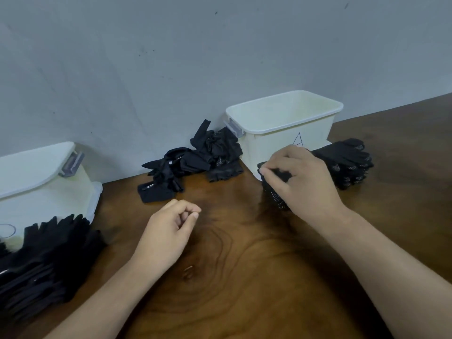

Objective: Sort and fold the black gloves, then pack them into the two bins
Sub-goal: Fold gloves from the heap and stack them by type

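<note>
My right hand (302, 178) grips a black dotted glove (275, 194) just in front of the right white bin (283, 118), which bears a drawn triangle. My left hand (168, 231) hovers over the wooden table with fingers loosely curled, thumb near forefinger, holding nothing. A loose heap of unsorted black gloves (195, 157) lies by the wall between the bins. A stack of dotted gloves (347, 162) sits right of the right bin. Another stack of plain black gloves (46, 260) lies in front of the left white bin (36, 182).
The grey wall (171, 57) stands close behind the bins. The brown wooden table (232, 277) spreads between my forearms. The left bin has a grey clip handle and a drawn circle on its front.
</note>
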